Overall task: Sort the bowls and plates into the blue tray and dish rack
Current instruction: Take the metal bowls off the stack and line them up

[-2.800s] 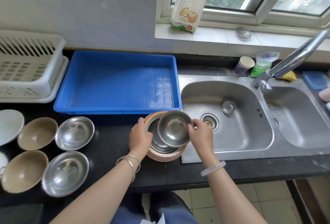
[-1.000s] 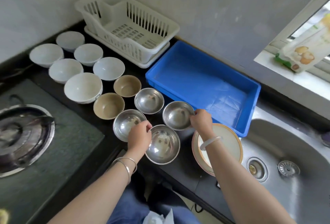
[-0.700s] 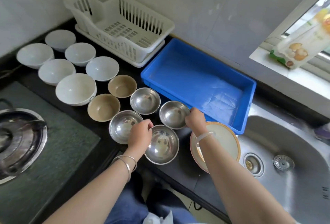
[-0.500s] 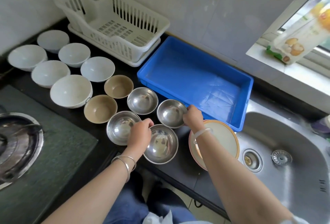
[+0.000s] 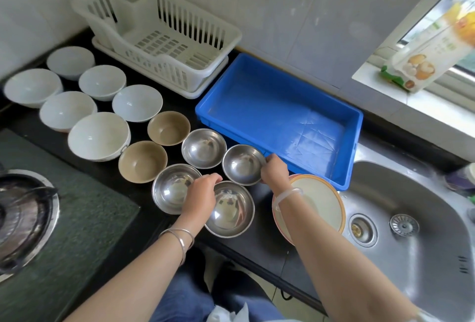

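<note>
Several steel bowls sit on the black counter. My left hand [image 5: 201,194] grips the rim of the nearest steel bowl [image 5: 230,212]. My right hand [image 5: 275,170] holds the right rim of a smaller steel bowl [image 5: 243,165] just in front of the blue tray [image 5: 357,126], which holds nothing. Two more steel bowls [image 5: 174,188] [image 5: 203,148], two tan bowls [image 5: 142,162] [image 5: 168,128] and several white bowls [image 5: 99,135] lie to the left. The white dish rack [image 5: 164,36] stands by the wall. A stack of orange-rimmed plates [image 5: 323,201] sits under my right forearm.
A gas stove [image 5: 23,213] on a grey mat lies at the left. The steel sink [image 5: 416,231] is at the right, past the plates. A food packet [image 5: 421,64] leans on the window sill. The counter's front edge runs under my forearms.
I carried two steel bowls off the plate stack and over to the left. Both now rest on the counter beside the other steel bowls, with my hands still on their rims.
</note>
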A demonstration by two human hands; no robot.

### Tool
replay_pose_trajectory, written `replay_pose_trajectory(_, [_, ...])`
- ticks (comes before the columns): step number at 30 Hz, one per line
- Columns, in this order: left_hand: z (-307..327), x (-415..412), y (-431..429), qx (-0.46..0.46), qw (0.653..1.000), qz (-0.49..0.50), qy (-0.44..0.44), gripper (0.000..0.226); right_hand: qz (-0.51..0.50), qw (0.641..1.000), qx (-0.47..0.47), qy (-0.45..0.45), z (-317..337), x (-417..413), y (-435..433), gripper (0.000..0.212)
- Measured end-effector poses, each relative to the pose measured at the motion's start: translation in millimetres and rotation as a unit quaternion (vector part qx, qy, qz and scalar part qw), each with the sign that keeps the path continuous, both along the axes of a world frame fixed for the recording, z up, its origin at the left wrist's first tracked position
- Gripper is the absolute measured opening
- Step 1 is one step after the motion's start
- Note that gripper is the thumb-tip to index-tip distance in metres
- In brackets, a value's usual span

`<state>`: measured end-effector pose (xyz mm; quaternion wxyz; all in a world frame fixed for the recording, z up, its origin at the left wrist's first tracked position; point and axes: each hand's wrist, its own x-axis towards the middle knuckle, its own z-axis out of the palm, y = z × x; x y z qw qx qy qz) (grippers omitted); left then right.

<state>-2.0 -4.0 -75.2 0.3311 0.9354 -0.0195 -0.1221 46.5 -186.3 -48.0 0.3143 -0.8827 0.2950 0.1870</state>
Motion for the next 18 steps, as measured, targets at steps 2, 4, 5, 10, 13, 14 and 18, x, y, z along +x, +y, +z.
replay_pose_trajectory(2, [-0.3, 0.4, 0.5, 0.006, 1.0, -0.007, -0.001, 0.042, -0.015, 1.0, 0.007, -0.003, -0.5, 0.0, 0.1, 0.025])
replay_pose_trajectory(4, [0.2, 1.1, 0.9, 0.008, 1.0, -0.007, -0.001, 0.041, -0.018, 1.0, 0.003, -0.003, -0.7, -0.2, 0.3, 0.025])
replay_pose_trajectory(5, [0.6, 1.2, 1.1, 0.007, 1.0, -0.007, 0.001, 0.041, -0.019, 1.0, 0.001, -0.002, -0.4, -0.4, 0.7, 0.025])
replay_pose_trajectory(10, [1.9, 1.4, 2.1, 0.002, 1.0, -0.003, 0.007, 0.04, -0.014, 1.0, 0.008, 0.006, -1.1, -1.3, 2.3, 0.025])
replay_pose_trajectory(13, [2.4, 2.1, 1.9, -0.002, 1.0, -0.004, 0.01, 0.043, -0.012, 0.999, 0.024, 0.025, 0.0, -0.8, 3.6, 0.029])
replay_pose_trajectory(14, [2.5, 2.0, 1.8, -0.006, 1.0, -0.007, 0.009, 0.045, -0.012, 0.999, 0.03, 0.029, 0.2, -0.9, 3.8, 0.03])
replay_pose_trajectory(18, [4.6, 1.8, 0.6, -0.011, 1.0, -0.013, 0.009, 0.047, 0.002, 0.999, 0.042, 0.017, 4.9, -4.7, 3.8, 0.03])
